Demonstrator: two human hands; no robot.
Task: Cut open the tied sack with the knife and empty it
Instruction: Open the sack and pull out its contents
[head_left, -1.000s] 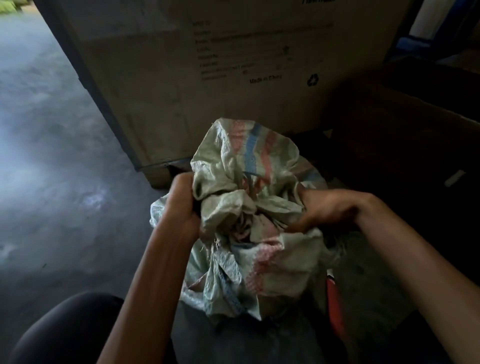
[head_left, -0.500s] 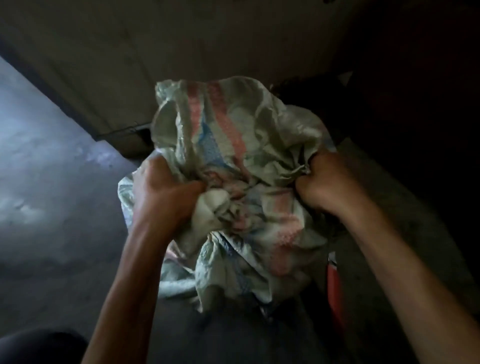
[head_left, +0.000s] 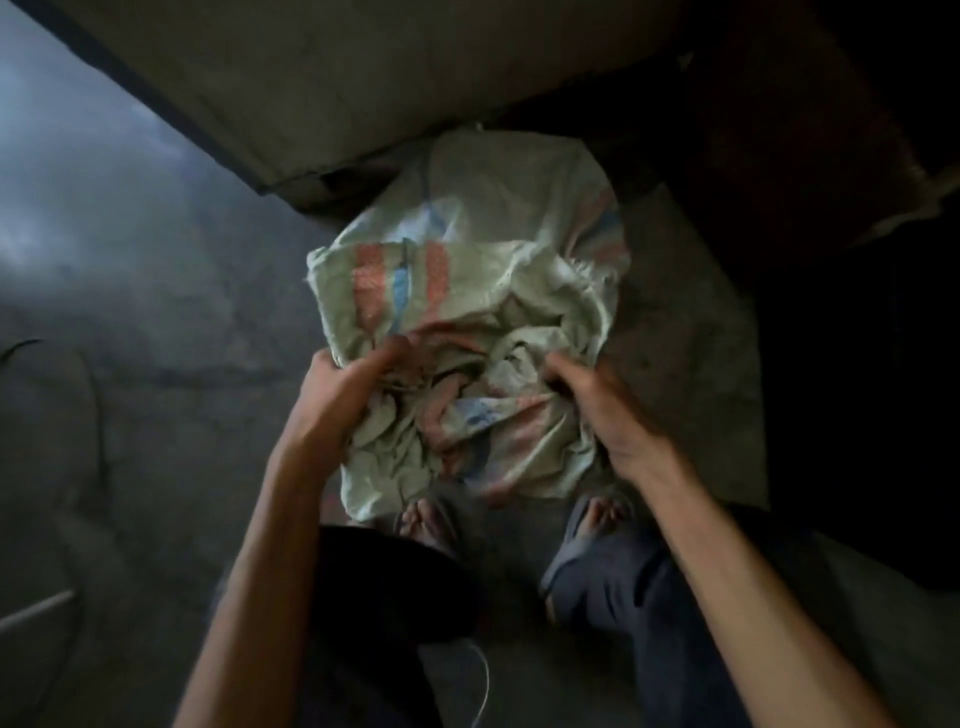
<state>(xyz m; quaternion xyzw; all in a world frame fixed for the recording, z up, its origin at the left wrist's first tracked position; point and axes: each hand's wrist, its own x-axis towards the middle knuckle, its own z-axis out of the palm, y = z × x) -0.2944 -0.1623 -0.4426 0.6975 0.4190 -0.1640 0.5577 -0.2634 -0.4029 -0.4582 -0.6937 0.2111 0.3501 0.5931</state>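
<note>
A big cardboard box (head_left: 363, 78) stands beyond the fingers (head_left: 566, 369); sandalled feet (head_left: 423, 519) (toes showing) rest below them on the grey floor (head_left: 130, 364).

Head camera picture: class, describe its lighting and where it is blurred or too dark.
Head view: dim overall; daylight brightens only the grey concrete floor at upper left; the right side is nearly black; motion blur smears the left hand gripping the pale woven sack with red-blue stripes.
</note>
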